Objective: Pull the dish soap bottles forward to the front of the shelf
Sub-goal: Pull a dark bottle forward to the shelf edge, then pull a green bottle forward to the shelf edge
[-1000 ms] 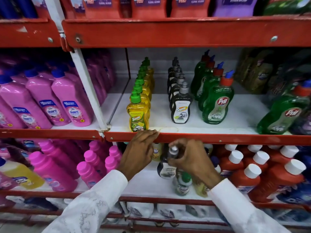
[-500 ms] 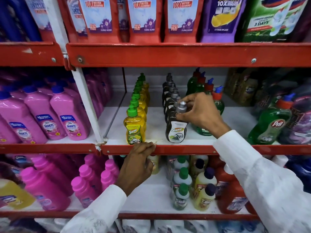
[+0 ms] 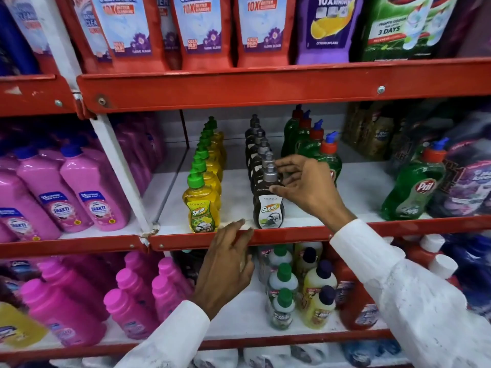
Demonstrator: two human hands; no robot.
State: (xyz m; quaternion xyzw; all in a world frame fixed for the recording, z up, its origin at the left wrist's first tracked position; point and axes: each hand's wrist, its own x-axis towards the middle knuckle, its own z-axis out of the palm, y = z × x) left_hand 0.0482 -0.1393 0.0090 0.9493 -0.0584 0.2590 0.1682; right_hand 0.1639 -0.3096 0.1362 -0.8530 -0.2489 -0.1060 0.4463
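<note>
On the middle shelf (image 3: 358, 187) stand three rows of dish soap bottles running front to back. The yellow row's front bottle (image 3: 202, 208) and the dark row's front bottle (image 3: 268, 208) both stand at the red front rail (image 3: 292, 235). The green Pril row (image 3: 329, 160) sits further back. My right hand (image 3: 305, 187) hovers at the front dark bottle with fingers spread, the thumb tip touching its shoulder and the index finger near a grey cap. My left hand (image 3: 228, 261) rests its fingertips on the rail and holds nothing.
A lone green Pril bottle (image 3: 414, 189) leans at the right of the shelf beside dark pouches. Pink Shakti bottles (image 3: 90, 200) fill the left bay past a white upright (image 3: 119, 176). Refill pouches (image 3: 196, 27) stand above, and small bottles (image 3: 281, 288) crowd the shelf below.
My right hand brought a dark bottle up from the lower shelf and set it at the front of the dark row, then loosened its fingers from the cap. My left hand stayed at the rail.
</note>
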